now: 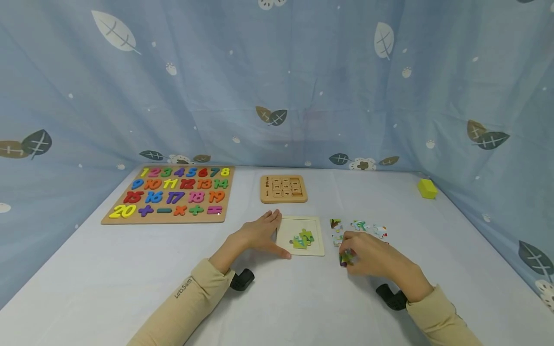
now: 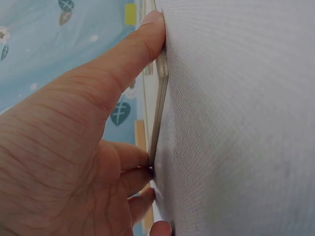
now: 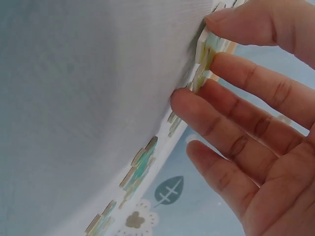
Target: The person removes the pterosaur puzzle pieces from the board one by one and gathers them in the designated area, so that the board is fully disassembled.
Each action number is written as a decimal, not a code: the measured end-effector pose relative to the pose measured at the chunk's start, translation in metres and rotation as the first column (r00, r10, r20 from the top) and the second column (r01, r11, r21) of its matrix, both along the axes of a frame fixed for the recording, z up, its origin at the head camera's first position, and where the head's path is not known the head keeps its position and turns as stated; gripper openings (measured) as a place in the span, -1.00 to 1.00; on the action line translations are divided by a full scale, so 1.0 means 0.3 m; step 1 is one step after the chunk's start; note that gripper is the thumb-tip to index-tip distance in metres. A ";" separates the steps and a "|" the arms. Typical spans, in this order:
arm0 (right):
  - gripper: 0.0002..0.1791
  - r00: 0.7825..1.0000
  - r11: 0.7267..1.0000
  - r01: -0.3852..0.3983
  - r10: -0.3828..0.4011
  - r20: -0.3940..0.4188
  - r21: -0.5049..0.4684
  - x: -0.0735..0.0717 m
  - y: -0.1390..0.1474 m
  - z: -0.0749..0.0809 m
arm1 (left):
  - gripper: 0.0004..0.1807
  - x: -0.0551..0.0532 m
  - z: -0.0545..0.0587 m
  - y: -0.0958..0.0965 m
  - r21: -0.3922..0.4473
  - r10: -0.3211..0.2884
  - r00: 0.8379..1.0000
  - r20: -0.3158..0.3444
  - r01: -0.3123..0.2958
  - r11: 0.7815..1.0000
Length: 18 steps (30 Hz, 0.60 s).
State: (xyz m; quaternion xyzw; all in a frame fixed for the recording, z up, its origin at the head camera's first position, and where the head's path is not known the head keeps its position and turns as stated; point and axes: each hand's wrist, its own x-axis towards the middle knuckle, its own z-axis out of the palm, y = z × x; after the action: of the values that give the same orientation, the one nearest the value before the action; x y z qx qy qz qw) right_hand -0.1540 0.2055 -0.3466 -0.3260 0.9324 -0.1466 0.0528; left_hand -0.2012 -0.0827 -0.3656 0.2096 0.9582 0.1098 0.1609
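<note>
A square pale wooden puzzle tray point(image 1: 284, 247) lies on the table, with a few joined green jigsaw pieces point(image 1: 301, 241) inside it. My left hand point(image 1: 258, 234) rests along its left side, thumb at the near edge and fingers spread towards the far corner. The left wrist view shows the thumb point(image 2: 140, 42) and fingertips touching the rim of the tray point(image 2: 160, 98). To the right of the tray, my right hand point(image 1: 368, 252) pinches a green and dark jigsaw piece point(image 1: 344, 259) between thumb and fingers. This jigsaw piece point(image 3: 203, 46) stands tilted in the right wrist view.
More loose jigsaw pieces point(image 1: 359, 225) lie beyond the right hand, partly hidden by it. A number board point(image 1: 162, 217) stands at the back left. A wooden sliding number puzzle point(image 1: 283, 198) lies behind the tray. A yellow block point(image 1: 427, 189) sits at the far right, near the curtain point(image 1: 303, 86).
</note>
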 end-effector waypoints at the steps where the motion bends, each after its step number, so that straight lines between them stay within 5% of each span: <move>1: -0.79 1.000 1.000 -0.002 0.002 0.002 -0.003 0.000 0.000 0.000 | 0.27 0.000 -0.001 0.001 0.001 0.000 1.000 0.000 0.000 1.000; 18: -0.77 1.000 1.000 -0.005 0.005 -0.019 -0.005 -0.004 0.012 0.006 | 0.27 0.002 0.004 -0.002 -0.006 0.000 1.000 0.002 0.000 1.000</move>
State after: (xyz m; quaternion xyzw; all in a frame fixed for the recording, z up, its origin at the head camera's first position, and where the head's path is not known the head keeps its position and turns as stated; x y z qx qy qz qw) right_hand -0.1553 0.2091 -0.3450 -0.3296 0.9318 -0.1457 0.0436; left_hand -0.2006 -0.0833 -0.3645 0.2090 0.9583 0.1071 0.1626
